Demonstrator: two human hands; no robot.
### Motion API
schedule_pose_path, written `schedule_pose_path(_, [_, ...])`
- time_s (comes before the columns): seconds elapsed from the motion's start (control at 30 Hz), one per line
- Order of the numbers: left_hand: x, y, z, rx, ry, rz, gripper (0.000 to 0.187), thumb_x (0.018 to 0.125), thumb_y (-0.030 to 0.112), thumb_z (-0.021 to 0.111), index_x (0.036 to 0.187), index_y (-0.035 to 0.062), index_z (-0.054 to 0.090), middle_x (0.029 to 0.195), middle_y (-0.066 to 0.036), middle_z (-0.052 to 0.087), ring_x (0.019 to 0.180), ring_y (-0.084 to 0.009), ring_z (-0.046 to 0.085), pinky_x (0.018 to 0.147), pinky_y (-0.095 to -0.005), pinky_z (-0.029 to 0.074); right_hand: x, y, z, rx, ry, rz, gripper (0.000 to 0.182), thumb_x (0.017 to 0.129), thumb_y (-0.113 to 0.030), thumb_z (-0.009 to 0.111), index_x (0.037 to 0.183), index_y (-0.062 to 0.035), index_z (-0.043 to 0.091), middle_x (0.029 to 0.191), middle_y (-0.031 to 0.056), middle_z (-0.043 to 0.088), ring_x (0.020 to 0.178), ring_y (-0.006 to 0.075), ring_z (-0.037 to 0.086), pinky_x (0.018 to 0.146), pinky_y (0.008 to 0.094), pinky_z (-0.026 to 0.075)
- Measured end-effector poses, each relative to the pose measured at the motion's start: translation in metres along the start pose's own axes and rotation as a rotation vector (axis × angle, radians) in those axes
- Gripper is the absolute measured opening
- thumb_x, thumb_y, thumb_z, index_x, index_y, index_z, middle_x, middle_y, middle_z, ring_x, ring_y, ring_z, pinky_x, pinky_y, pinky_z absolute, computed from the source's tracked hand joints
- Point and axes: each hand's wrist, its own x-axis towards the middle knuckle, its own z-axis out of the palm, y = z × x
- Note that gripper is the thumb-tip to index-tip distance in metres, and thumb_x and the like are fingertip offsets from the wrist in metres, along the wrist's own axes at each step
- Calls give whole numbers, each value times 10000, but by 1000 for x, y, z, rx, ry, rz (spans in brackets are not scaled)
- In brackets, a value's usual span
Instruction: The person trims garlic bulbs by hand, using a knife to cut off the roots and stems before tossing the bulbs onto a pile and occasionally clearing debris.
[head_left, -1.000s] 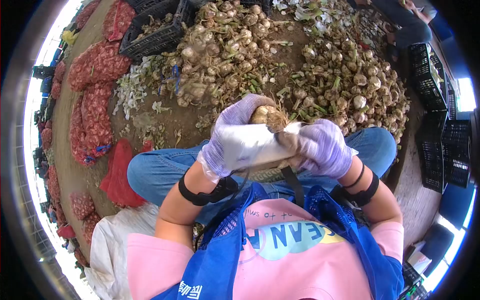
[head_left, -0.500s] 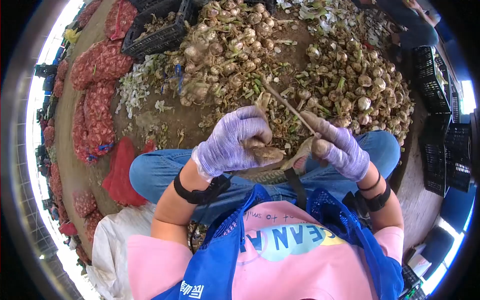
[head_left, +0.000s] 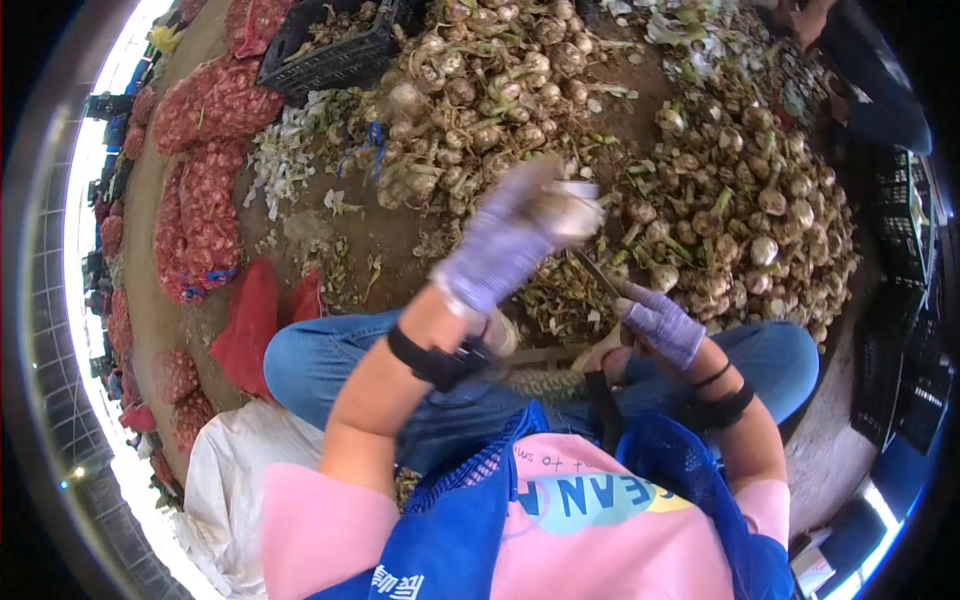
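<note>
One bulb [head_left: 572, 214] is sitting in the L hand [head_left: 508, 232], which is closing narrow around it, tho motion is blurring the fingers a bit. It's showing nr the front edge of the L heap [head_left: 480, 110], w/ the R heap [head_left: 745, 215] lying off to the side. The R hand [head_left: 662, 325] is gripping a thin knife [head_left: 597, 274], blade pointing up & left, apart from the bulb. Trimmings [head_left: 560, 305] are lying on the dirt btwn the hands & heaps. Red sacks [head_left: 205, 105] and a black crate [head_left: 335, 62] are resting far L.
</note>
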Motion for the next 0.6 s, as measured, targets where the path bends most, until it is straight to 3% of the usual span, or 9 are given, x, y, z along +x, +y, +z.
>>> schedule_pose_path(0.1, [12,8,41,218,-302,-79,714,857,105,690,1465,132,317,1268,-141,537,1064,-185,559,851,-297,528,15,3,-5,64,-32,54,577,945,-335,555,1434,-69,403,870,-46,547,744,54,456,656,204,410])
schedule_pose_path(0.17, [54,5,1,695,-190,-143,635,850,175,709,1401,92,405,1270,-153,527,1107,-219,546,904,-346,518,21,0,-13,115,-35,93,581,946,-331,551,1436,-62,395,856,-46,542,719,54,455,634,203,409])
schedule_pose_path(0.23, [80,-2,-63,1121,230,-198,599,784,290,755,1292,85,513,1300,-187,507,1156,-317,531,983,-434,468,29,1,-18,178,-29,131,584,947,-328,546,1440,-58,386,842,-48,535,694,52,455,609,201,407])
schedule_pose_path(0.3, [93,-19,-173,1297,471,-99,452,809,208,700,1223,87,565,1277,-187,534,1168,-335,525,1012,-436,437,39,5,-24,173,-23,163,590,951,-326,541,1445,-52,370,823,-42,534,677,50,475,587,207,412])
schedule_pose_path(0.37, [102,1,-241,1767,554,-146,453,809,219,686,1200,60,522,1277,-224,488,992,-344,587,897,-408,501,44,1,-28,209,-47,239,582,955,-319,538,1444,-51,372,819,-37,536,689,52,493,595,212,421])
schedule_pose_path(0.47, [122,33,-277,1588,764,-343,557,794,310,697,1242,48,497,1322,-222,450,1085,-377,556,967,-433,460,54,2,-28,193,-28,201,564,961,-295,538,1447,-62,371,817,-20,543,707,67,521,627,223,440])
schedule_pose_path(0.5, [135,21,-338,1760,755,-435,562,795,307,694,1247,41,493,1322,-223,452,1106,-383,547,977,-437,453,57,1,-28,182,-29,201,558,963,-290,537,1447,-65,373,818,-17,545,707,71,524,633,226,443])
schedule_pose_path(0.57, [137,6,-354,1886,807,-529,554,801,288,690,1247,30,487,1328,-223,448,1147,-386,529,992,-442,441,60,-9,-28,221,-35,252,551,967,-284,532,1447,-67,372,818,-16,548,712,71,527,631,225,446])
schedule_pose_path(0.6, [131,-3,-311,1843,873,-526,542,804,270,689,1244,27,486,1335,-221,443,1166,-384,519,997,-442,436,61,-12,-26,243,-40,277,548,969,-281,529,1448,-68,371,819,-15,549,715,72,528,630,225,447])
